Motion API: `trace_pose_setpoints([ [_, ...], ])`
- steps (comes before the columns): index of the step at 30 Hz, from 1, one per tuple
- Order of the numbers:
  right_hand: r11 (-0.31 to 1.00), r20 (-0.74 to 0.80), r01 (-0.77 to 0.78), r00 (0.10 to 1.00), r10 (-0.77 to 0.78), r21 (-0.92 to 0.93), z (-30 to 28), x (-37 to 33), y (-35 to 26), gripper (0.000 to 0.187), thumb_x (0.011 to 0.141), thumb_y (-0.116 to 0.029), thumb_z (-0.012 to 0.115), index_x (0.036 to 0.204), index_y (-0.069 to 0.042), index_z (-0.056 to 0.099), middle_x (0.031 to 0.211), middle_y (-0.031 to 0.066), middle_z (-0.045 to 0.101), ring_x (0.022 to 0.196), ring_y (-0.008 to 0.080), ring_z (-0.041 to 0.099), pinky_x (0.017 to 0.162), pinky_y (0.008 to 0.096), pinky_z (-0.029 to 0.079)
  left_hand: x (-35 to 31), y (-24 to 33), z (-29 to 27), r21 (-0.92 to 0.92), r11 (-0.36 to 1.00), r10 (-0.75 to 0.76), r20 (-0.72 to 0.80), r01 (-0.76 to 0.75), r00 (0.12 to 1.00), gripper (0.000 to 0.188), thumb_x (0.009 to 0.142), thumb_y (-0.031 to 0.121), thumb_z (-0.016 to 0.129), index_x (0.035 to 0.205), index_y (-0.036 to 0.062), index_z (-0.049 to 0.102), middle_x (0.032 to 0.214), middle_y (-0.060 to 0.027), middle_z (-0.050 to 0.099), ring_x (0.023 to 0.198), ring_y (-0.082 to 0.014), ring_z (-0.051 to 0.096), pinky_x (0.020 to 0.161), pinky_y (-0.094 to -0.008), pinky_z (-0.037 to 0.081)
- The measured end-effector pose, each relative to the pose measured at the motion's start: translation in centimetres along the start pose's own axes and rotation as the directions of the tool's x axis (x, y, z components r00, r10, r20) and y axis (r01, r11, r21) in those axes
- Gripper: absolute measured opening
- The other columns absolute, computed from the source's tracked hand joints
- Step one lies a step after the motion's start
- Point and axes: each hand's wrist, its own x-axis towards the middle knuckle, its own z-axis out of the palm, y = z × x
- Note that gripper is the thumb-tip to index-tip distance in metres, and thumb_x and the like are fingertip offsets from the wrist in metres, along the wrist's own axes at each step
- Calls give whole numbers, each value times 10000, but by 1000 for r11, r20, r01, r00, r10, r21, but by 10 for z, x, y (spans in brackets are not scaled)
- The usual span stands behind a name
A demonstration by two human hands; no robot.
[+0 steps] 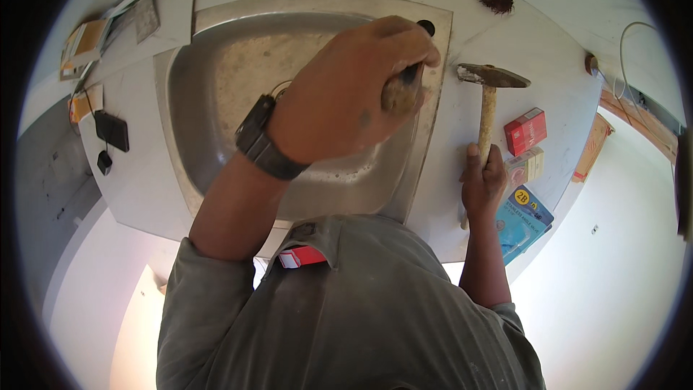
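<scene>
My left hand [346, 97], with a black watch [266, 137] on its wrist, reaches across the steel sink [289, 1] toward its far right corner. Its fingers are closed around a stubby tool [399, 94] with a rough brown end and a dark part; most of it is hidden in the grip. A round black hole [426, 27] in the sink's rim shows just beyond the fingers. To the right of the sink, my right hand [484, 184] grips the lower wooden handle of a hammer [488, 112]. The hammer's worn metal head points away from me, with whitish residue on one end.
Right of the hammer lie a red box [525, 131], a pale box [525, 166] and blue packaging [523, 220]. A dark reddish clump of fibres [497, 0] sits at the far right. A black phone-like object [112, 131] and boards [155, 22] lie on the left.
</scene>
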Motion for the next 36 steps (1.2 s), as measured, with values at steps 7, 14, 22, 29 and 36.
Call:
trace_pose_setpoints([
  [7, 1000, -8, 2, 1000, -2, -8, 3, -3, 4, 413, 1023, -365, 626, 785, -50, 506, 574, 60, 515, 499, 141, 553, 497, 319, 433, 3, -12, -4, -143, 989, -57, -80, 45, 995, 269, 845, 137, 746, 1077, 15, 687, 910, -140, 714, 836, -286, 681, 791, -362, 546],
  [14, 996, 3, -63, 998, 63, 63, 5, -3, 2, 415, 1022, -367, 629, 780, -57, 497, 611, 44, 500, 504, 119, 537, 482, 291, 430, -25, -8, 16, -222, 975, -71, -210, 23, 975, 247, 877, 61, 725, 1116, 14, 680, 999, -84, 720, 899, -157, 668, 862, -301, 531],
  [22, 995, 9, -28, 1000, 28, 95, 6, -2, 9, 424, 1035, -384, 596, 802, -36, 529, 581, 62, 532, 506, 146, 565, 494, 333, 434, -40, -21, 33, -229, 973, -64, -259, 3, 964, 273, 893, 36, 703, 1163, 33, 664, 1113, -74, 712, 966, -174, 681, 895, -310, 529],
  [29, 998, -36, -3, 999, 5, 59, -16, -14, -22, 347, 1019, -331, 611, 877, -15, 588, 669, 82, 594, 553, 150, 569, 568, 351, 467, -34, -40, 31, -404, 915, -80, -207, -11, 975, 300, 927, 51, 674, 1227, 37, 651, 1193, -72, 709, 1065, -144, 666, 952, -294, 514],
  [36, 981, 160, 184, 969, -190, 55, -47, -81, -90, 254, 982, -266, 661, 992, -16, 616, 710, 163, 620, 661, 297, 643, 637, 402, 476, -16, -52, 26, -567, 820, -137, -57, 81, 989, 217, 939, 115, 696, 1137, 37, 653, 955, -32, 676, 889, -94, 604, 790, -283, 528],
])
